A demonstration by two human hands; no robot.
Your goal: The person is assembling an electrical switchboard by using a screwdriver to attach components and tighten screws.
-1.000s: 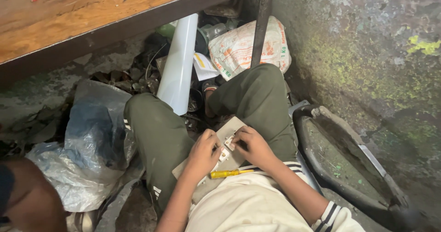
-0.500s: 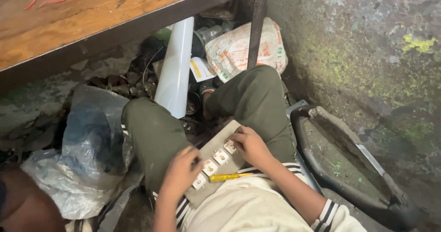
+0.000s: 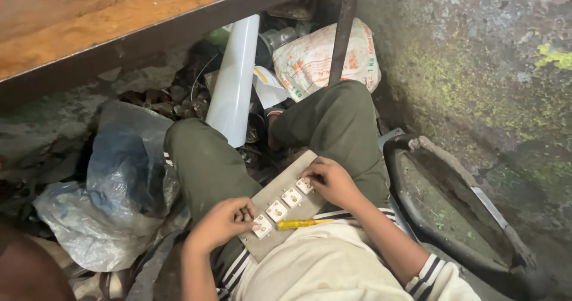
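Grey board lies across lap, w/ three white switch units in row. L hand pinches nearest unit, R hand presses far one. Yellow screwdriver loose btwn hands. Judgement: keep board flat on thighs, steady one end while seating other.

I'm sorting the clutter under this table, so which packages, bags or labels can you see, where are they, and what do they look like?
Printed sack: under the table beyond the knees, bulging, white with red and green print.
Plastic bag: floor left of the legs, crumpled, clear greyish with dark contents.
Small label or card: beside the white pipe, white with yellow.
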